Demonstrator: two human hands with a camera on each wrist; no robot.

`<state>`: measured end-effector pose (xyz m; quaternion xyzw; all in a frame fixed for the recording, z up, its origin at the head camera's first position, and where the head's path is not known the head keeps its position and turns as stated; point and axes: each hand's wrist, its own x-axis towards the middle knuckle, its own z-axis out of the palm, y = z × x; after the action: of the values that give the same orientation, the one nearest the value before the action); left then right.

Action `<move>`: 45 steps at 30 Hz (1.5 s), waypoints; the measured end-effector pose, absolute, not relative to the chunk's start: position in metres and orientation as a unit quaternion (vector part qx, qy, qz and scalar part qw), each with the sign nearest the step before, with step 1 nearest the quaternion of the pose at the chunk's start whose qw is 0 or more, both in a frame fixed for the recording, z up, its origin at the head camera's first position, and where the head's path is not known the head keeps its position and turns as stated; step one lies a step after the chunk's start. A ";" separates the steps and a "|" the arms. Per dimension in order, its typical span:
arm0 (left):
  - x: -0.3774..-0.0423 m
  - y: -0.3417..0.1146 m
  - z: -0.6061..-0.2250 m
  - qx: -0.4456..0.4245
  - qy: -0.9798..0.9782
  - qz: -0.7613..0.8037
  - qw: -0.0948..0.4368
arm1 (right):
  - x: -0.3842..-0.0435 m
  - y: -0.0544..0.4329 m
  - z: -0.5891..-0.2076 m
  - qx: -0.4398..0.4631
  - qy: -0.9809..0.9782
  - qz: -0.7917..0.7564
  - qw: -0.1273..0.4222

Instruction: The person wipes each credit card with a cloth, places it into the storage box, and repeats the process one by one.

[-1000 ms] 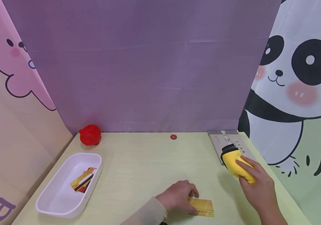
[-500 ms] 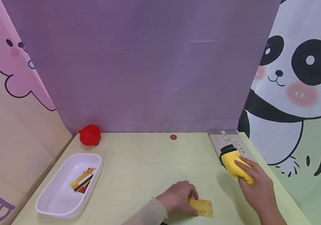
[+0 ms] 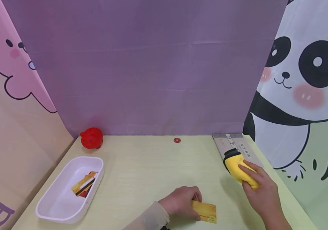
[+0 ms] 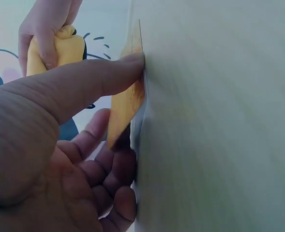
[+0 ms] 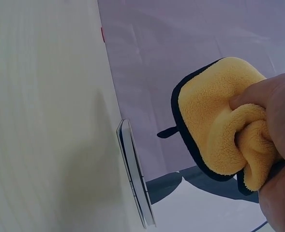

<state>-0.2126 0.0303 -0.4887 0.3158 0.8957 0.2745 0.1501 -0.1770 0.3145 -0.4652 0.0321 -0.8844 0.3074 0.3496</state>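
Note:
A gold bank card (image 3: 205, 211) lies at the front of the table, its left end under my left hand (image 3: 180, 202). In the left wrist view the thumb sits on the card (image 4: 128, 99) at one edge and curled fingers are at its other side; the card looks tilted off the tabletop there. My right hand (image 3: 263, 193) grips a bunched yellow cloth (image 3: 238, 167) with dark trim, held above the table. In the right wrist view this cloth (image 5: 219, 121) is folded over, with a small dark loop sticking out. Part of it is hidden in the palm.
A white tray (image 3: 51, 210) at the left contains a few cards (image 3: 84, 184). Behind it stands a red piggy bank (image 3: 92, 138). A small red disc (image 3: 177, 140) lies near the back edge. At the back right lies a flat grey book or box (image 3: 221, 143), partly behind the cloth.
The card's left end has tilted up slightly and the card has shifted a little to the left under my left hand. My right hand and the cloth have drifted slightly left.

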 end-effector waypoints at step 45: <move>-0.208 -0.062 -0.488 0.216 0.734 0.636 0.101 | -0.179 0.280 -0.466 0.098 -0.881 0.326 0.330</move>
<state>-0.2076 -0.0617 -0.4882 0.2159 0.7340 0.6360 0.1012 -0.1787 0.2803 -0.4661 0.0978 -0.8807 0.3257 0.3296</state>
